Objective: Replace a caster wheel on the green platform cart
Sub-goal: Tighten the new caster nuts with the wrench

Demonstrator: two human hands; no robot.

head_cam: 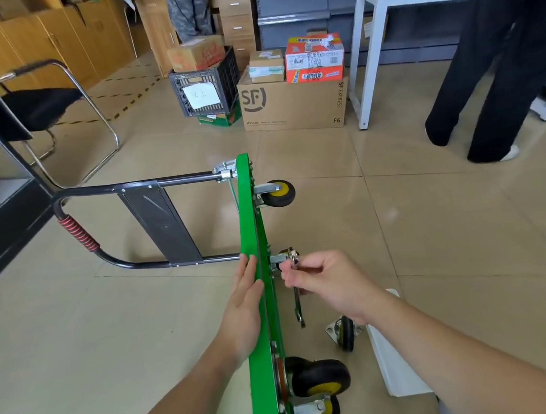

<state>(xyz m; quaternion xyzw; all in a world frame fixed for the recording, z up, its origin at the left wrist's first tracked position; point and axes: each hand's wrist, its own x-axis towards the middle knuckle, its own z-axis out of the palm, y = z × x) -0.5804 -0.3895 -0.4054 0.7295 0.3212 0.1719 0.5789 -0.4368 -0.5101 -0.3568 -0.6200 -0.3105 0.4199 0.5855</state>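
The green platform cart (248, 216) stands on its edge on the tiled floor, its black folding handle (135, 187) out to the left. My left hand (245, 306) lies flat with straight fingers against the deck's top face. My right hand (327, 283) pinches a metal wrench (298, 305) at a caster bracket (279, 259) on the cart's underside. One mounted caster (278, 192) sits farther along the deck, and two more (319, 392) are at the near end. A loose caster wheel (345, 332) rests on the floor under my right wrist.
A white box (392, 363) lies on the floor by my right forearm. Cardboard boxes (294, 103) and a black crate (205, 85) stand ahead. A chair (45, 106) is at the left, a white table leg (368, 72) at the right. A person in black trousers (500, 75) stands at the right.
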